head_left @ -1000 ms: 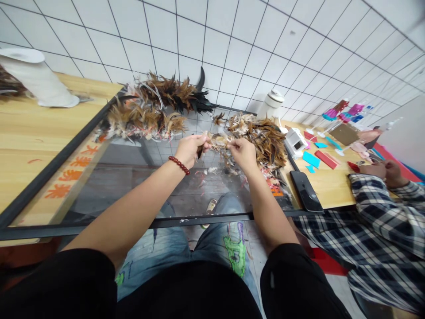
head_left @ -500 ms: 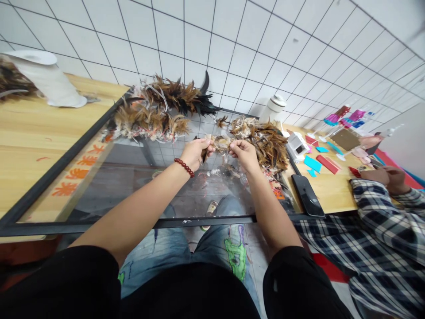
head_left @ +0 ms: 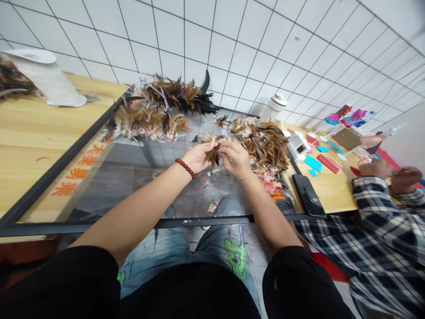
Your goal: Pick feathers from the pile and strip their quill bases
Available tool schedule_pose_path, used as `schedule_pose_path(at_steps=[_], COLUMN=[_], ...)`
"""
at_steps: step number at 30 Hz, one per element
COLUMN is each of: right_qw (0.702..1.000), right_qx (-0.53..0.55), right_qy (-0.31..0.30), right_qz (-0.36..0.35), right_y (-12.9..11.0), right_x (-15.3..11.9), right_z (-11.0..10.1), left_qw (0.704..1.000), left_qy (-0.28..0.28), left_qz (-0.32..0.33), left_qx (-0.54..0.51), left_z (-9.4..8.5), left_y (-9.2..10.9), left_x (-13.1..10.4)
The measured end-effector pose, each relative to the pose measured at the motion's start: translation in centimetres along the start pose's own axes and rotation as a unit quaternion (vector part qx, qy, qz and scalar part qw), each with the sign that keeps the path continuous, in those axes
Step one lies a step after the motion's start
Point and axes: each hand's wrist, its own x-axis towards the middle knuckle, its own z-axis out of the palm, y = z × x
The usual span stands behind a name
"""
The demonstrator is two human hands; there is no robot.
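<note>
A small tuft of brown feathers (head_left: pixel 211 156) is between my two hands, over the middle of the black-framed glass top (head_left: pixel 109 182). My left hand (head_left: pixel 198 157), with a red bead bracelet at its wrist, is closed on this tuft. My right hand (head_left: pixel 235 159) touches the tuft's right side with fingers pinched together; what they hold is too small to make out. A large pile of brown feathers (head_left: pixel 270 144) lies just right of my right hand. Two rows of feathers, one brown and black (head_left: pixel 179 95), one lighter brown (head_left: pixel 151 122), lie beyond my left hand.
A black phone (head_left: pixel 308 195) lies at the right edge of the frame. Behind the pile stands a white bottle (head_left: pixel 274 107). A white roll (head_left: pixel 49 79) is at the far left. On the right are blue and red pieces (head_left: pixel 313 164) and a person in a plaid shirt (head_left: pixel 375 199).
My right hand has moved left, close against my left hand, and its fingers have curled in. The feathers between my hands are now bunched and point downward. The person's hands at the right have shifted.
</note>
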Motion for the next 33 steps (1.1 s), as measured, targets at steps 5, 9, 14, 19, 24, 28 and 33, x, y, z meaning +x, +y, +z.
schedule_pose_path(at_steps=[5,9,14,19,24,28,33], right_qw=[0.999,0.953,0.830,0.801,0.781,0.759,0.788], right_qx=[0.013,0.177,0.393,0.436,0.453,0.492,0.478], right_qy=[-0.021,0.085,0.094,0.117,0.127,0.104,0.112], right_qz=[0.026,0.230,0.385,0.393,0.411,0.413,0.371], right_y=[0.0,0.1,0.4,0.0,0.2,0.5,0.3], right_x=[0.0,0.4,0.9,1.3,1.3,1.1,1.1], right_z=[0.2,0.8,0.9,0.4,0.4,0.4,0.1], left_qw=[0.999,0.990,0.969,0.961,0.956,0.956,0.970], left_qy=[0.006,0.014,-0.009,-0.018,-0.036,-0.056,-0.034], left_qz=[0.048,0.128,0.206,0.227,0.218,0.214,0.185], left_qx=[-0.002,0.063,0.135,0.159,0.192,0.195,0.155], left_z=[-0.2,-0.3,-0.2,-0.1,0.0,0.0,0.1], left_y=[0.0,-0.5,-0.9,-1.0,-0.9,-1.0,-0.9], left_x=[0.3,0.6,0.8,0.6,0.3,0.2,0.3])
